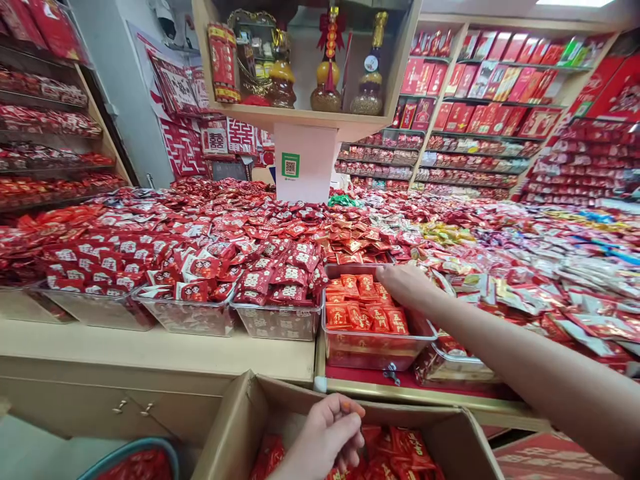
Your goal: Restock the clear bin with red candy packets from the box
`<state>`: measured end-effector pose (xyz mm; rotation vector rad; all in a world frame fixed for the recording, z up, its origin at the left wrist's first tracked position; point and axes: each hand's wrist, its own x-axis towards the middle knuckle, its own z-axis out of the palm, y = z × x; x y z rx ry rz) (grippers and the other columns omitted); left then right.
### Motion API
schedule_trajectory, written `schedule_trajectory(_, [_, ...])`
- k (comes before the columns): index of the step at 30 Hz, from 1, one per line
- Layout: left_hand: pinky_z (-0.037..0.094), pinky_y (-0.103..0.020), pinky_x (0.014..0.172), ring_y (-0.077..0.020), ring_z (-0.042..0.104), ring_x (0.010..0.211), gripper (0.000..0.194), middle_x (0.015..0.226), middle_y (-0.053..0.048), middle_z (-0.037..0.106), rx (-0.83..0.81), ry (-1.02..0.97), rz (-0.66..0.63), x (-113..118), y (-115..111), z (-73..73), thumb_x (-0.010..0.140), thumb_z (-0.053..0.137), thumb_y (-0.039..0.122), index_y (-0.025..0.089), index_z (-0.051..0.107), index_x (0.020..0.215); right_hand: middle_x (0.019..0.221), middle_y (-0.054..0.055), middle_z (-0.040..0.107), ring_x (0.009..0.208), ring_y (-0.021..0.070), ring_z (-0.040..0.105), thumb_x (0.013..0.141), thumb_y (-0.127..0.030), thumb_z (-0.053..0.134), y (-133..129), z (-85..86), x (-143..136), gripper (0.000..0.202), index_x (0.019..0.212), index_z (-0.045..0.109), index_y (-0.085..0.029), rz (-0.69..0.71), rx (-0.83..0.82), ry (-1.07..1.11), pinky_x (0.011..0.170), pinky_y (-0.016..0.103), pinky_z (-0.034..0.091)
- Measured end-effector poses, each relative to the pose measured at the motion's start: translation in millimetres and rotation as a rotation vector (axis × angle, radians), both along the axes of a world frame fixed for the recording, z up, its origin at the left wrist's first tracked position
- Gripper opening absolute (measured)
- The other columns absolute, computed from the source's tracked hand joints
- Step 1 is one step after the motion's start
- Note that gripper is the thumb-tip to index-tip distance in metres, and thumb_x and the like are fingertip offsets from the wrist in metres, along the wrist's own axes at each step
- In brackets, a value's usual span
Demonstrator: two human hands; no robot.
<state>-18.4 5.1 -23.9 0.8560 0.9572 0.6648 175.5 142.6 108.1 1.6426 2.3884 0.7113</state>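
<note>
My right hand (pixel 407 287) reaches over the back right of a clear plastic bin (pixel 373 350) with rows of red candy packets (pixel 363 313) in it. Its fingertips point down at the bin's back edge and are blurred, so what they hold, if anything, is hidden. Below, my left hand (pixel 333 430) hovers above an open cardboard box (pixel 240 420), its thumb pressed against curled fingers. A small orange spot shows at its fingertips, too small to name. More red packets (pixel 395 453) lie inside the box.
Clear bins of red packets (pixel 277 320) line the counter (pixel 165 347) to the left. Heaped packets cover the display behind. A white pillar (pixel 305 163) carries a shelf with bottles (pixel 327 87). A blue-rimmed basin (pixel 173 453) stands at the lower left.
</note>
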Motion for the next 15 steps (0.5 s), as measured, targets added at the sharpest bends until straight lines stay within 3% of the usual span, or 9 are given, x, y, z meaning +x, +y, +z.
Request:
schedule_trajectory(3, [0.024, -0.015, 0.033, -0.0034, 0.044, 0.035, 0.042, 0.051, 0.005, 0.053, 0.025, 0.034, -0.049, 0, -2, -4.3, 0.058, 0.063, 0.048, 0.015, 0.048, 0.078, 0.076, 0.015, 0.066, 0.073, 0.0242, 0.064, 0.081, -0.007, 0.037, 21, -18.2, 0, 0.024, 0.084, 0.06, -0.009, 0.014, -0.068, -0.028, 0.055, 0.028, 0.045])
schedule_trajectory(8, [0.027, -0.014, 0.035, -0.0026, 0.044, 0.037, 0.033, 0.055, 0.005, 0.054, 0.039, 0.055, -0.106, -1, -3, -8.6, 0.065, 0.058, 0.041, 0.015, 0.046, 0.08, 0.082, 0.013, 0.068, 0.078, 0.0245, 0.064, 0.082, -0.007, 0.038, 31, -39.7, 1, 0.025, 0.084, 0.063, -0.01, 0.016, -0.141, -0.072, 0.062, 0.034, 0.046])
schedule_trajectory(15, [0.022, -0.016, 0.037, -0.0034, 0.042, 0.038, 0.028, 0.055, 0.005, 0.053, 0.017, 0.132, -0.159, 2, -5, -13.4, 0.065, 0.058, 0.038, 0.016, 0.045, 0.078, 0.085, 0.013, 0.069, 0.084, 0.0233, 0.062, 0.074, -0.009, 0.053, 35, -32.8, 1, 0.014, 0.078, 0.066, -0.011, -0.002, -0.209, -0.062, 0.076, 0.037, 0.04])
